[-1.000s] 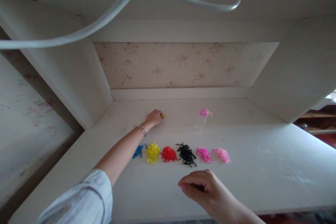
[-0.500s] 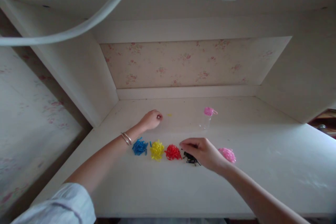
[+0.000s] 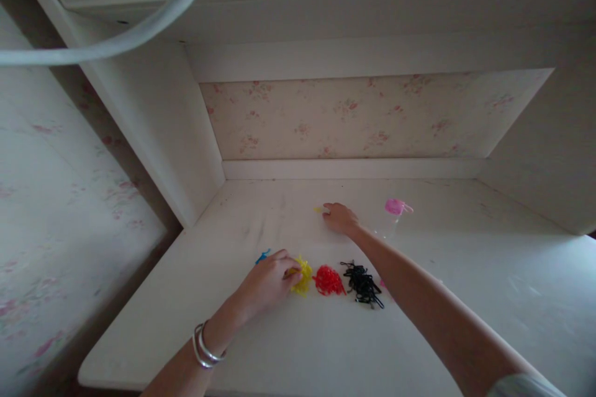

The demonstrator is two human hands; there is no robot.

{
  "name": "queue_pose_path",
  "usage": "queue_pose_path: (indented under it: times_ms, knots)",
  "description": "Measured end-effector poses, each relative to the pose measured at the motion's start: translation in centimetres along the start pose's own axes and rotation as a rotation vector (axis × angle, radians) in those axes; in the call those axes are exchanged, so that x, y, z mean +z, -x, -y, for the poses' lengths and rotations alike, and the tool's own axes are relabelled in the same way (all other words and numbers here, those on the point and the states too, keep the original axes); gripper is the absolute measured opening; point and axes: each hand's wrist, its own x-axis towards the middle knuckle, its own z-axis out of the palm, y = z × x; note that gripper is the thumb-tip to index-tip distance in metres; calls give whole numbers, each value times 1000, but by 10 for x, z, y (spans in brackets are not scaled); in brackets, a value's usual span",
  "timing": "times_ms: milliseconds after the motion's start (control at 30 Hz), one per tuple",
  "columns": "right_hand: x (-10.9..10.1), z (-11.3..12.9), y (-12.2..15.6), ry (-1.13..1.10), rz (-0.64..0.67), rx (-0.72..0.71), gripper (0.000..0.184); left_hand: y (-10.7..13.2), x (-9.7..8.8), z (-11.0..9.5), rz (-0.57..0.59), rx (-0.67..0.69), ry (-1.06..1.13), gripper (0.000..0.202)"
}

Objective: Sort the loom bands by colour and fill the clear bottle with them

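Note:
My left hand [image 3: 270, 278] rests on the white desk [image 3: 288, 347], fingers pinched together at the yellow pile [image 3: 303, 274] of small plastic pieces. Behind it, only a tip of the blue pile [image 3: 262, 256] shows. To the right lie the red pile [image 3: 328, 280] and the black pile [image 3: 364, 283]. My right hand [image 3: 341, 218] reaches across to the back of the desk, fingers curled with the tips on a small loose yellow piece [image 3: 318, 209]. My right forearm covers the pink piles.
A small clear bottle with a pink cap [image 3: 395, 206] stands at the back, right of my right hand. The desk sits in a white alcove with a floral back wall [image 3: 363, 118]. A thick white cable [image 3: 116, 43] hangs overhead at the left.
My left hand has pulled back from the rear of the desk to the yellow pile. My right hand has gone from the black pile to the loose yellow piece at the back.

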Motion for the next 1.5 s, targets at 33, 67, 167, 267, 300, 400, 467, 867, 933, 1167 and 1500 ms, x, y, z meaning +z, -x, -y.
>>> queue_pose_path:
  times_ms: [33,67,167,267,300,400,467,867,933,1167,1500]
  knots:
    - [2,2,-1,7,-7,0,41,0,-2,1,-17,-3,35,25]
    - [3,3,-2,10,-15,-3,39,0,-5,2,-53,-11,72,26]
    - [5,7,-3,12,-37,-12,35,0,-19,6,-224,-80,161,29]
    - [4,8,0,11,-65,-13,33,2,-29,13,-328,-143,193,30]
    - [2,9,2,8,-73,-16,33,2,-31,15,-338,-148,192,30]
    - [-4,13,17,-9,-91,-54,33,3,-30,20,-337,-140,180,29]
    - [-9,19,35,-29,-94,-108,33,1,-28,21,-332,-134,186,28]
    - [-7,51,143,24,-8,-485,26,-41,-24,27,-205,-50,7,29]
    - [-10,49,148,35,-44,-461,26,-58,-24,29,-192,-27,-60,28]
    - [-25,21,190,-263,-185,-325,33,-137,-10,41,-94,-8,-259,24]
    - [40,-23,283,-631,-427,-67,30,-190,22,43,-43,-69,-337,26]
